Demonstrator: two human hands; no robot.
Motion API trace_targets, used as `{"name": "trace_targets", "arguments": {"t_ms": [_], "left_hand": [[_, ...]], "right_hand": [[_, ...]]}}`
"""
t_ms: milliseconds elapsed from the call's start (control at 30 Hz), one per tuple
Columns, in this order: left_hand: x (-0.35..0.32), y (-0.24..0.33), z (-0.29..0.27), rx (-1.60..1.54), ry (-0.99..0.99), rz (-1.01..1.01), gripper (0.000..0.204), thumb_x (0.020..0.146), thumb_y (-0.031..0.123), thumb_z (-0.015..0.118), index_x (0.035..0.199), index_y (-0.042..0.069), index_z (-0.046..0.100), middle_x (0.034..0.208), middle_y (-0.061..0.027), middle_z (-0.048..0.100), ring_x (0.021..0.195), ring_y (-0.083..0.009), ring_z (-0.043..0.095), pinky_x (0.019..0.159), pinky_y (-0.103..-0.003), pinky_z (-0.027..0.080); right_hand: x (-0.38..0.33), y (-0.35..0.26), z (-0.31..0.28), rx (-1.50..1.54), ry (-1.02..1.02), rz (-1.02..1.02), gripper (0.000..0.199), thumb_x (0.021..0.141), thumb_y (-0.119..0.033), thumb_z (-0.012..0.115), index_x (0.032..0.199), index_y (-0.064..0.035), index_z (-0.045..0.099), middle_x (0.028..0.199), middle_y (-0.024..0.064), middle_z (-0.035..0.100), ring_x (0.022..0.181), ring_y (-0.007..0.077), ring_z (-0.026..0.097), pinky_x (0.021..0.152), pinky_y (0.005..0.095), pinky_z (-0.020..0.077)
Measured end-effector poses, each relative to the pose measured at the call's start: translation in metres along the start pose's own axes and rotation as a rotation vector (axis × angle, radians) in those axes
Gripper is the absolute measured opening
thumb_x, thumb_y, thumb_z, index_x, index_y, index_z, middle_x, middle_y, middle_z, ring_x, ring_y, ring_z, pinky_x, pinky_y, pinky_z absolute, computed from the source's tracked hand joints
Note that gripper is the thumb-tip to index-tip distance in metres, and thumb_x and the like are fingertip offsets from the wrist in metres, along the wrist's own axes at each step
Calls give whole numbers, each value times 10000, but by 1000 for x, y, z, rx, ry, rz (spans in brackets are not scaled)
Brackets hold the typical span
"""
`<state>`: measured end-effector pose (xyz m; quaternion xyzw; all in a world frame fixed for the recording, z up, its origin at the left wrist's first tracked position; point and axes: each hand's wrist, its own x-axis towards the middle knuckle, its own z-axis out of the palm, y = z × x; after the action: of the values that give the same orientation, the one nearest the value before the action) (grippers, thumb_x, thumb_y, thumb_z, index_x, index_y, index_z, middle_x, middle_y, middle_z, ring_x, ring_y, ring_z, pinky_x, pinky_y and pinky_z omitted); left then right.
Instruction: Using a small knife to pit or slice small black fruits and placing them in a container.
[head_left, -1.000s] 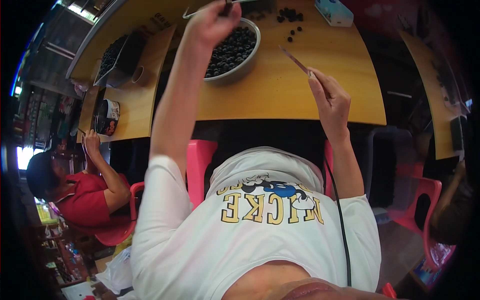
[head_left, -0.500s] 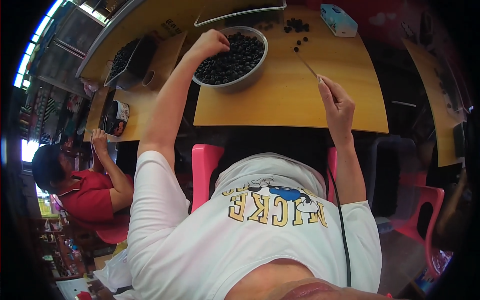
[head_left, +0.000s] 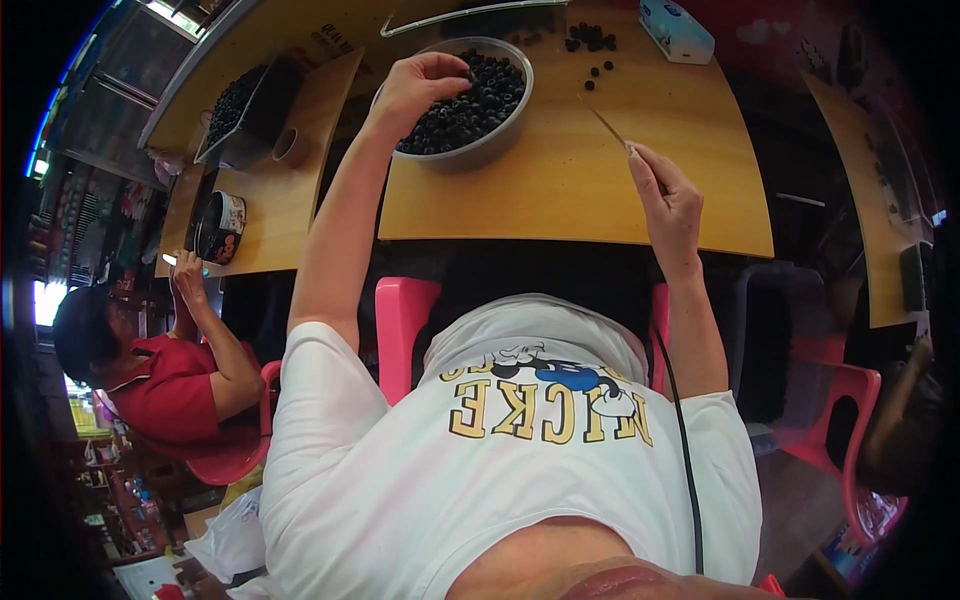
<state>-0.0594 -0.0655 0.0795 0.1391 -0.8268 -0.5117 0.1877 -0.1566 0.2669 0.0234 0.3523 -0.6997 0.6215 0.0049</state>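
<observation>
In the head view, a round grey bowl [head_left: 490,152] is seen on the far left part of the wooden table [head_left: 560,200], filled with small dark balls [head_left: 455,125]; whether they are fruits or nuts cannot be told. The left hand [head_left: 420,92] is held over the bowl, its thumb and fingertips drawn together just above the heap. Whether a ball is pinched there, or only touched, cannot be told, since the tips merge with the dark pile behind them.

On the right, a thin knife [head_left: 610,130] is gripped near its base by the right hand [head_left: 668,195], with thumb and fingers closed round it and the tip aimed far and left. A few loose balls [head_left: 590,40] are scattered beyond the tip, beside a blue and white tissue pack [head_left: 676,32]. At the far edge a clear tray [head_left: 470,17] is partly cut off.

Each ball is judged to be light and fairly firm, apt to roll, and perhaps slippery if damp. It is best taken singly, by thumb and forefinger across its widest part, with a light squeeze in case the skin bruises. The knife is judged to be light and stiff, though its slender tip may bend or snap under side load; it is best held at the base, with fingers kept clear of the point.
</observation>
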Motion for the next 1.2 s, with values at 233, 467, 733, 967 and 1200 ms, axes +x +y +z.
{"name": "trace_targets", "arguments": {"t_ms": [233, 467, 733, 967, 1200], "left_hand": [[-58, 23, 84, -1169, -168, -183, 251, 884, -24, 532, 1131, -18, 581, 1009, -137, 640, 970, -242, 639, 886, -318, 545], [-103, 16, 148, -1399, -197, -360, 193, 884, -20, 566, 1077, -12, 570, 973, -98, 616, 891, -169, 632, 808, -246, 558], [-119, 20, 164, -1411, -190, -429, 190, 904, 21, 568, 1092, 15, 541, 1006, -72, 604, 876, -137, 613, 791, -256, 531], [-124, 28, 174, -1484, -82, -513, 192, 914, 113, 600, 1089, 45, 561, 971, -46, 630, 874, -137, 627, 761, -284, 536], [-122, 17, 173, -1582, -173, -442, 160, 914, 92, 586, 1066, 39, 580, 948, -53, 643, 864, -150, 641, 757, -292, 549]], "right_hand": [[-3, 1, -1, 116, -6, 38, 277, 925, -206, 625, 1090, 11, 676, 752, -23, 580, 654, 15, 437, 558, 157, 340], [-11, -16, 2, 181, -201, 72, 252, 838, -82, 705, 1080, -17, 684, 694, -57, 526, 626, 33, 458, 550, 178, 356], [-14, -9, 11, -122, -172, -361, 344, 708, -11, 755, 1037, -99, 710, 739, 39, 560, 627, 133, 551, 550, 236, 446], [-16, -3, 14, -269, -20, -601, 345, 638, 7, 759, 965, -95, 722, 742, 44, 590, 603, 165, 586, 513, 268, 467], [-15, -4, 11, -310, -44, -727, 332, 627, -5, 760, 948, -75, 709, 732, 44, 599, 592, 176, 597, 498, 268, 464]]}}
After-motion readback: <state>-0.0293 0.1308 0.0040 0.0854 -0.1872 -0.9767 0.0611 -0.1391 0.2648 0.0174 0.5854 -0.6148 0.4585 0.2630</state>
